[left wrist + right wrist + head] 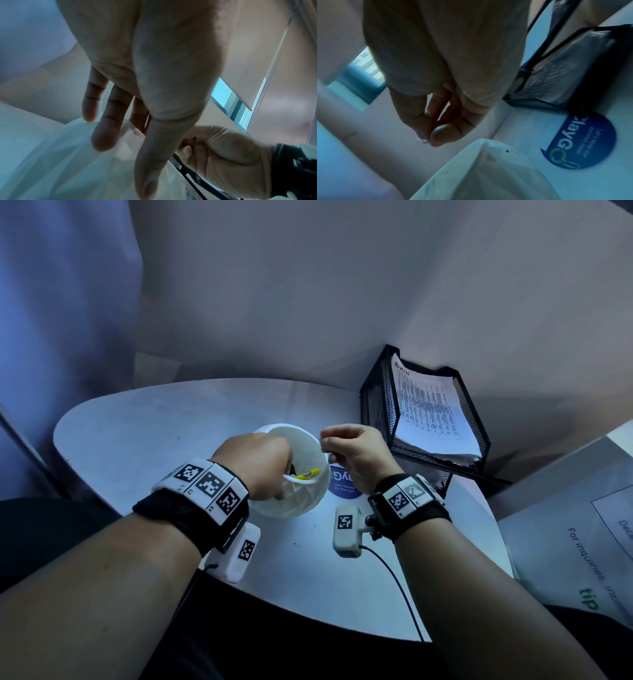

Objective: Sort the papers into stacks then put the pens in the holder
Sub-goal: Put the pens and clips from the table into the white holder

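Observation:
The white faceted holder (pixel 301 503) stands tilted at the middle of the round table (pixel 154 433). A yellow pen (pixel 308 474) lies inside it beside a dark one. My left hand (pixel 260 463) is at the near rim. In the left wrist view its fingers (pixel 109 132) reach nearly straight over the holder (pixel 51 162) and the thumb lies along the wall. My right hand (pixel 352 453) hovers over the right rim with fingers curled. There the thumb meets the fingertips (pixel 433 134) above the holder (pixel 488 175), and I see nothing between them. Stacked papers (pixel 431 409) fill a mesh tray.
The black mesh tray (pixel 373 405) stands at the table's back right, close to my right hand. A blue round sticker (pixel 342 484) lies flat beside the holder. A printed sheet (pixel 565 525) sits on a surface to the right. A cable (pixel 400 587) trails from my right wrist.

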The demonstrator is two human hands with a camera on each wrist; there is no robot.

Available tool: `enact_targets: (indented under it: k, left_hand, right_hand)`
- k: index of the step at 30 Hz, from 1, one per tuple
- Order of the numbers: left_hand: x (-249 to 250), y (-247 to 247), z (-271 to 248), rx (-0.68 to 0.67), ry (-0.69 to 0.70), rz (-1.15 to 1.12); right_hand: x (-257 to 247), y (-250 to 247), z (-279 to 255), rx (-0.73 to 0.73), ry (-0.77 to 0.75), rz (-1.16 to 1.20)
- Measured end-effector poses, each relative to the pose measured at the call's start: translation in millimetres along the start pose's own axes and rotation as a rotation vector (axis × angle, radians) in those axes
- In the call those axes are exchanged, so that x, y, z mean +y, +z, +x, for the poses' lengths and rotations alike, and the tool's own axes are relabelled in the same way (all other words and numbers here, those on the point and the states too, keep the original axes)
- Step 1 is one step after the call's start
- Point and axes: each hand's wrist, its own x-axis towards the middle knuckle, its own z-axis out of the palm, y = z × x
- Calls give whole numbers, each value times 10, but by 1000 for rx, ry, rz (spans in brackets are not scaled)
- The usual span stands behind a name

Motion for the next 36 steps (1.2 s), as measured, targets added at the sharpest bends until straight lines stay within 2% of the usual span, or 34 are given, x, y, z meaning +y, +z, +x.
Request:
enact_targets:
  k: [2,4,7,9,11,13,16,22,25,28,31,36]
  left_hand:
    - [-12,-14,-3,3,-3,-1]
    - [-37,-25,-3,14,-6,-6]
    - [-88,-45,-2,35,-16,-13]
    - [-126,-67,5,50,-25,-18]
    - [-166,-100,21,70,-37,-29]
    - [-209,-142,39,83,-54,-40]
    - [-277,-192,61,112,-81,-56]
    - [-437,-260,113,155,-137,-80]
    - [-478,-272,137,173,-157,-98]
    - [-486,-268,155,183,-165,-111]
    - [-475,-259,176,171,-171,-125]
    - [-449,-244,185,149,-170,-122]
  right_hand:
    - [-22,70,5,-51,-12,-68]
    - [39,71,53,-19,5,25]
    - [243,-37,197,185,65,172]
    - [453,-127,296,316,141,55]
    - [729,-210,388,365,230,-180]
    - [950,-245,443,347,288,-446]
    - [1146,-246,466,289,293,-785]
    - [1208,-38,528,209,300,-1045]
    - [1180,-19,567,157,345,-1082]
    - [1227,-56,550,197,260,-1022]
    - [1245,-71,503,231,236,-955]
    - [1225,-59,445,159,258,-972]
